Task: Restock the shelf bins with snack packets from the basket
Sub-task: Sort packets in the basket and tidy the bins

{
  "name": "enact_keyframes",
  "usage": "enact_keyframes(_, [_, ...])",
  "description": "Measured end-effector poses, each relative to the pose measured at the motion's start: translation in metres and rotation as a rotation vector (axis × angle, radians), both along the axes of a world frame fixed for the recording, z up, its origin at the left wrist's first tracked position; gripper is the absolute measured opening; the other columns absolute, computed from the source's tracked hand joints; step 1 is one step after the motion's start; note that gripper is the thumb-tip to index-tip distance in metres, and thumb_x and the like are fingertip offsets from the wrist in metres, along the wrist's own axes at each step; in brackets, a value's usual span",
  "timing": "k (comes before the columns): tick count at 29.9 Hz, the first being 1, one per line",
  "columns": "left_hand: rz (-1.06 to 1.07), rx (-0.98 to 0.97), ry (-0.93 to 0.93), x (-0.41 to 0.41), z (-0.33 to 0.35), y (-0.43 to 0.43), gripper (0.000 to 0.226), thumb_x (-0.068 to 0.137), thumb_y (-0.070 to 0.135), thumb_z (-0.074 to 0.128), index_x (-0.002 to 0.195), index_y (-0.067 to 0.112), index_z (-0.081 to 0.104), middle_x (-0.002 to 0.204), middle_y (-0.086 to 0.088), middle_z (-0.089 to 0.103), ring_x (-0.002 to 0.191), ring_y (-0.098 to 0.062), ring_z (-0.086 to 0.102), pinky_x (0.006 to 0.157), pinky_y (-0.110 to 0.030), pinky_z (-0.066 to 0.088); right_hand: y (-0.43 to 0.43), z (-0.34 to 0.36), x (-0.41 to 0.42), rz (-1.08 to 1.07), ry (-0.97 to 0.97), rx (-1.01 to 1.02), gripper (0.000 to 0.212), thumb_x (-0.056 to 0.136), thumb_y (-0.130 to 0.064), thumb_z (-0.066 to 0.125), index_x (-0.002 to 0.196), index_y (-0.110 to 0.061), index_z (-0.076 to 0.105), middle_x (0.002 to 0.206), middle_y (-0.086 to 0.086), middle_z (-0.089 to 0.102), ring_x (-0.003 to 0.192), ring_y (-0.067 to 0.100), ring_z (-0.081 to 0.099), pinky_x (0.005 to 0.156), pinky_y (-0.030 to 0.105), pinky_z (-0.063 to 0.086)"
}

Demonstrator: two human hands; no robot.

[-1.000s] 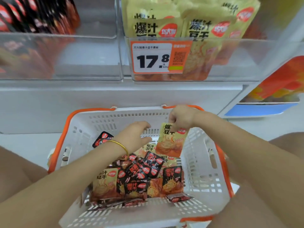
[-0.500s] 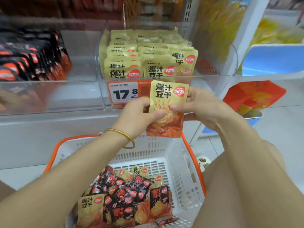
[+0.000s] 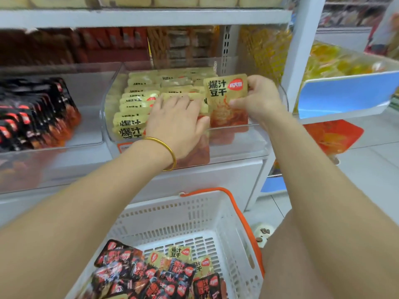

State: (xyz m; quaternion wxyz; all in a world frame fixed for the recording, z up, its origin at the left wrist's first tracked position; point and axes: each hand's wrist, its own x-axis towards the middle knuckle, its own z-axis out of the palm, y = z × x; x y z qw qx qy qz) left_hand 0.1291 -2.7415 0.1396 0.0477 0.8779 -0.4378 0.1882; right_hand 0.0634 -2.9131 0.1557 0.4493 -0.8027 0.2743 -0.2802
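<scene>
Many packets, black and yellow, left in near white basket (image 3: 226,214); far clear bin (image 3: 241,143) mostly filled with yellow rows. Right hand (image 3: 261,100) pinching yellow packet (image 3: 226,98) upright over bin's right side, not yet seated. Left hand (image 3: 177,124) flat, fingers straight, pressing rows back.

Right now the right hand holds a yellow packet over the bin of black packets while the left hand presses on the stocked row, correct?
Not quite. In the head view the right hand holds the yellow packet over the clear bin of matching yellow packets; the black packets sit in the next bin to the left. The left hand does press on the stocked row.
</scene>
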Motion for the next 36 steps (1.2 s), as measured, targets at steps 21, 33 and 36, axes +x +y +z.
enact_keyframes(21, [-0.304, -0.197, -0.122, -0.043, -0.061, 0.082, 0.034, 0.086, 0.026, 0.046, 0.111, 0.011, 0.062, 0.123, -0.009, 0.058, 0.110, -0.029, 0.049, 0.086, -0.042, 0.035, 0.080, -0.007, -0.051, -0.093, 0.167, -0.614, 0.026, 0.087, -0.030, 0.064, 0.096, -0.017, 0.044, 0.095, 0.003, 0.059, 0.089, 0.026, 0.055, 0.070, 0.038, 0.044])
enact_keyframes(33, [-0.162, 0.488, 0.328, -0.027, -0.190, 0.149, 0.037, 0.071, 0.027, 0.076, 0.104, 0.013, 0.066, 0.111, -0.007, 0.063, 0.102, -0.026, 0.061, 0.079, -0.037, 0.051, 0.130, -0.289, -0.012, 0.898, 1.372, -0.678, 0.013, 0.094, -0.007, 0.052, 0.106, -0.008, 0.057, 0.083, -0.002, 0.052, 0.075, 0.018, 0.052, 0.064, 0.029, 0.044])
enact_keyframes(36, [-0.137, 0.493, 0.344, -0.027, -0.200, 0.153, 0.037, 0.095, 0.029, 0.044, 0.129, 0.015, 0.048, 0.140, -0.007, 0.041, 0.129, -0.026, 0.037, 0.102, -0.039, 0.035, 0.131, -0.345, -0.022, 0.799, 1.371, -0.533, 0.046, 0.088, 0.004, 0.049, 0.131, -0.011, 0.044, 0.120, 0.007, 0.057, 0.103, 0.025, 0.058, 0.080, 0.034, 0.051])
